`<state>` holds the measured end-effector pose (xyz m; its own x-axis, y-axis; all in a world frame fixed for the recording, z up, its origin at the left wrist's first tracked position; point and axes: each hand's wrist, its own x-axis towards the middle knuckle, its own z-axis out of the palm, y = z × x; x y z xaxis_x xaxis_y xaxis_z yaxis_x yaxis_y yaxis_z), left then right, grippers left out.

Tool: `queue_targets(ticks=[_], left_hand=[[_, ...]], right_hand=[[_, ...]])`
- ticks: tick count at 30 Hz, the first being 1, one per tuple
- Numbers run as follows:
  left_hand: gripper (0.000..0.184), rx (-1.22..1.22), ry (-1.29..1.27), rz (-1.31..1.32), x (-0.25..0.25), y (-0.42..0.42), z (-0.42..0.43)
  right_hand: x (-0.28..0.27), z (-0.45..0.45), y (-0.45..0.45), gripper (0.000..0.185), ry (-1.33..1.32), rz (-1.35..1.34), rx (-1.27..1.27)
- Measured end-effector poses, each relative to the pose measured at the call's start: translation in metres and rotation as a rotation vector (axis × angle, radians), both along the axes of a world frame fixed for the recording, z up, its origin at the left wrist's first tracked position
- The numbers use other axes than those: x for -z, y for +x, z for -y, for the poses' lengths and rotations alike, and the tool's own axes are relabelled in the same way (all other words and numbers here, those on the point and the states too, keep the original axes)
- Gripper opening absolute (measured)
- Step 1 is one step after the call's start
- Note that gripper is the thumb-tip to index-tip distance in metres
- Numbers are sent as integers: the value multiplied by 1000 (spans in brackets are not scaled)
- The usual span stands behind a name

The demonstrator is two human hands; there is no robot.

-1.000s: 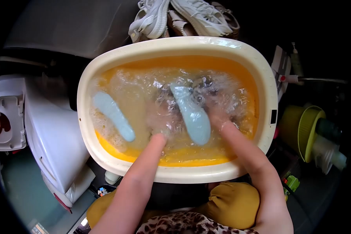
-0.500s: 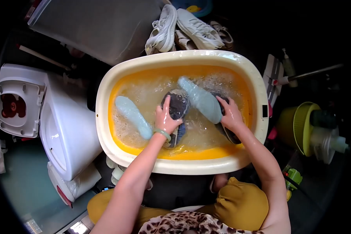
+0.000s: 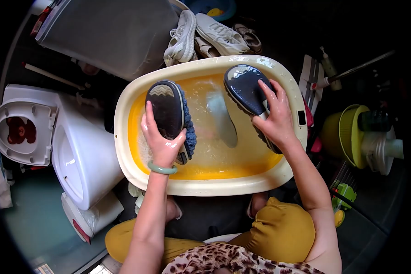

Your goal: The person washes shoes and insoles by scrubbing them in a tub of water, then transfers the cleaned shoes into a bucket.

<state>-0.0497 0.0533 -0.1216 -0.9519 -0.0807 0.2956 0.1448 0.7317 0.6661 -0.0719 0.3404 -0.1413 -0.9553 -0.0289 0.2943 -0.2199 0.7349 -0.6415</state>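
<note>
Lifted and parted wider since half a second ago: left shoe (image 3: 162, 114) and right shoe (image 3: 244, 86), dark soles up, over the basin (image 3: 214, 187). Held in half-closed left hand (image 3: 162, 144) and right hand (image 3: 277, 121). Could slip free through wetness, or knock the nearby right rim (image 3: 293, 86) if swung outward. Between: open room above water (image 3: 201, 160) and pale insole (image 3: 222, 118).

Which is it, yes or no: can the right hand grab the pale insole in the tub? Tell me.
Probably not: the right hand is gripping a dark-soled slipper, though nothing solid shows between it and the pale insole.
</note>
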Motion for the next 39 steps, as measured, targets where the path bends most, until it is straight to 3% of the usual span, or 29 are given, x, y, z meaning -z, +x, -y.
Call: queue_targets(ticks=[3, 7, 11, 13, 17, 19, 21, 24, 25, 27, 28, 30, 31, 33, 34, 37, 38, 39], left_hand=[[111, -13, -68, -17, 10, -1, 4], [110, -43, -97, 125, 46, 4, 5], [104, -31, -190, 261, 102, 7, -1], [100, -22, -186, 305, 122, 5, -6], [94, -4, -422, 397, 144, 4, -15], [95, -34, -498, 468, 153, 2, -19], [95, -20, -410, 595, 158, -3, -20], [89, -19, -502, 803, 183, -10, -21], [85, 11, -491, 828, 214, -9, -10], [82, 40, -480, 867, 228, -9, -8], [76, 93, -784, 727, 229, -11, -13], [72, 138, -1079, 561, 241, -10, -12], [66, 9, -771, 487, 253, -9, -9], [61, -114, -456, 369, 263, -13, -6], [65, -86, -370, 510, 235, -18, -11], [82, -28, -303, 699, 180, -28, -22], [93, 5, -334, 752, 168, -28, -24], [93, 5, -325, 737, 156, -25, -24]], right_hand=[[7, 5, 0, 74, -75, 30, 4], [58, 11, 5, 79, -38, 113, -7], [112, 17, 8, 81, 82, 235, -16], [134, 19, 8, 81, 298, 211, -66], [173, 26, 9, 84, 466, 234, -90], [179, 26, 10, 83, 493, 278, -96], [181, 26, 3, 82, 523, 326, -102], [163, 27, -10, 72, 650, 579, -172], [155, 30, -13, 72, 651, 581, -178], [153, 33, -13, 70, 579, 277, -101], [163, 33, -9, 70, 579, 284, -105], [174, 32, -6, 69, 685, 511, -151], [164, 35, -9, 68, 721, 579, -166], [133, 32, -16, 71, 462, 689, -206], [132, 31, -20, 71, 470, 666, -199], [149, 23, -28, 78, 529, 638, -236], [156, 18, -37, 82, 413, 804, -159], [159, 13, -42, 85, 292, 959, -74]])
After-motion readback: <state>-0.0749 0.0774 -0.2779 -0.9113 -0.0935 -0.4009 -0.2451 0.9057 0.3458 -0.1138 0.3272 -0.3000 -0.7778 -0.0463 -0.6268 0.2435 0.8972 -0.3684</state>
